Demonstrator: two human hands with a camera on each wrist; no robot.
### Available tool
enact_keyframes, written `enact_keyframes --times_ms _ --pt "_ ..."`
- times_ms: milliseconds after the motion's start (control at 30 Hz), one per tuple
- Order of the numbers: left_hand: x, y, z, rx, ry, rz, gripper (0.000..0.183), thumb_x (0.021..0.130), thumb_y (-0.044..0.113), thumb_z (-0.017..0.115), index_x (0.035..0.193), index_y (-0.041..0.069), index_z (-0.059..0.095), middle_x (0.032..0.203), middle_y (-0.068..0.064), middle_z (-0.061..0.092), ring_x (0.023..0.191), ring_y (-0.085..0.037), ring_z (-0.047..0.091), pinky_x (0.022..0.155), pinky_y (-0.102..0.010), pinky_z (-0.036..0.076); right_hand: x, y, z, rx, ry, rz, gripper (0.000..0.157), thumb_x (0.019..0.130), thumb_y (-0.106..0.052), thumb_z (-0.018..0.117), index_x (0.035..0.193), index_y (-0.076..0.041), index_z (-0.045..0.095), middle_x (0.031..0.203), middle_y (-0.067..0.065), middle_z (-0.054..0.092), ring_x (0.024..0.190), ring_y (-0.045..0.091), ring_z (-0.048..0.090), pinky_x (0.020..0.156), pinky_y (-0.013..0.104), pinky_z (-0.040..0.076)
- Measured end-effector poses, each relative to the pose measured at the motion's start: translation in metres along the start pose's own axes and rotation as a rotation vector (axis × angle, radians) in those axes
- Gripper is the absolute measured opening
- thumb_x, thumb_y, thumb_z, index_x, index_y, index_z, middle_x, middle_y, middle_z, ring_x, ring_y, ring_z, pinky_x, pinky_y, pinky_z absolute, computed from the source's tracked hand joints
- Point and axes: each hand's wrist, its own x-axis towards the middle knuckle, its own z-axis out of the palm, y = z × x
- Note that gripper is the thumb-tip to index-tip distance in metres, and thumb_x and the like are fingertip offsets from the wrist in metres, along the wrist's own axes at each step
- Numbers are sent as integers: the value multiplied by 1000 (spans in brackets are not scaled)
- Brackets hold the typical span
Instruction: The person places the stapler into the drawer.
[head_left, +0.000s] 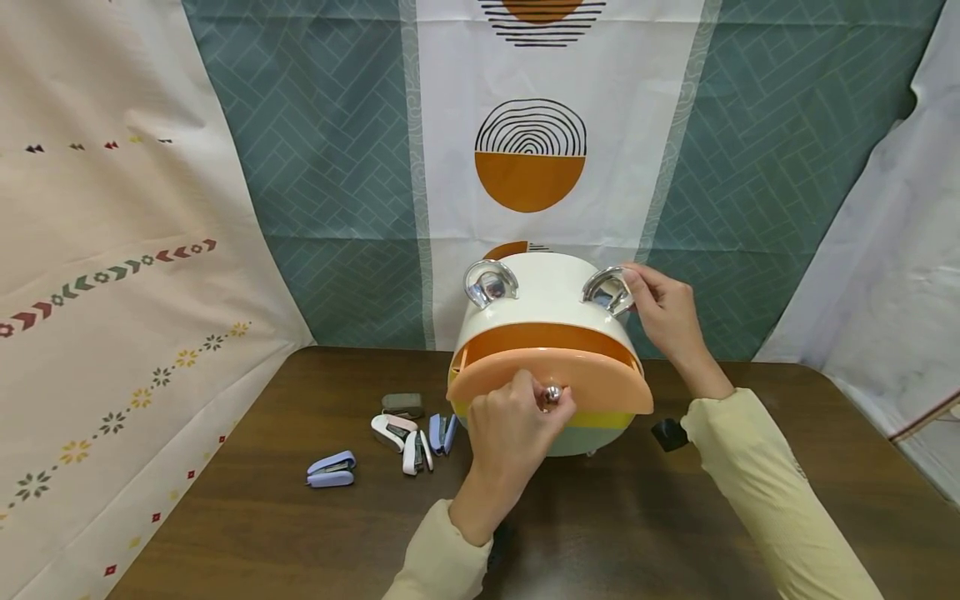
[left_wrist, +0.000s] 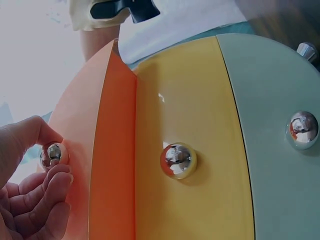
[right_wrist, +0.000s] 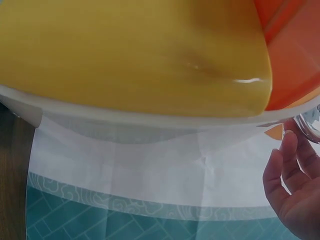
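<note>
A round white drawer box stands on the table, with two silver ear-shaped pieces on top. Its top orange drawer is pulled partway out. My left hand pinches that drawer's silver knob between thumb and fingers. Below it, the yellow drawer and the green drawer sit closed, each with its own silver knob. My right hand holds the silver ear on the right side, thumb and fingers at its outer edge. The drawer's inside is mostly hidden from the head view.
Left of the box lie several small staplers: a blue one farthest left, a white one, another blue one and a white-and-pink one. A dark grey-green item lies behind them. A patterned cloth hangs behind the table.
</note>
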Motion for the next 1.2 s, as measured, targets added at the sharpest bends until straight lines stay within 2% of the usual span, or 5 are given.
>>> enact_keyframes --times_ms 500,667,833,1033,1200 --pt "-6 5 -16 65 46 87 45 62 32 75 50 15 36 40 7 29 32 -6 23 38 -14 11 -1 2 0 3 -6 -15 26 93 -6 49 110 11 60 85 28 62 59 -6 48 59 4 39" --pt "-10 8 -22 72 44 106 44 60 32 75 50 16 36 41 8 30 32 -6 25 38 -15 12 -1 1 0 -1 -3 -9 25 92 -5 49 109 12 60 75 28 59 59 -12 45 59 4 39" --pt "-14 11 -28 86 44 123 44 59 34 76 50 16 36 41 8 31 32 -5 25 37 -15 13 0 2 0 -12 2 -8 25 92 -4 49 108 12 60 67 24 54 58 -3 50 59 5 40" --pt "-17 14 -36 88 52 148 45 57 35 75 50 16 35 41 9 30 32 -4 23 39 -14 10 0 3 0 -3 -7 -12 26 93 -5 49 109 11 60 67 24 55 57 -4 49 58 7 41" --pt "-18 16 -41 96 79 168 45 57 34 74 49 17 33 41 9 26 33 -3 19 39 -14 7 0 4 -1 12 -20 -16 27 93 -6 48 110 11 59 61 16 50 58 6 52 59 6 42"
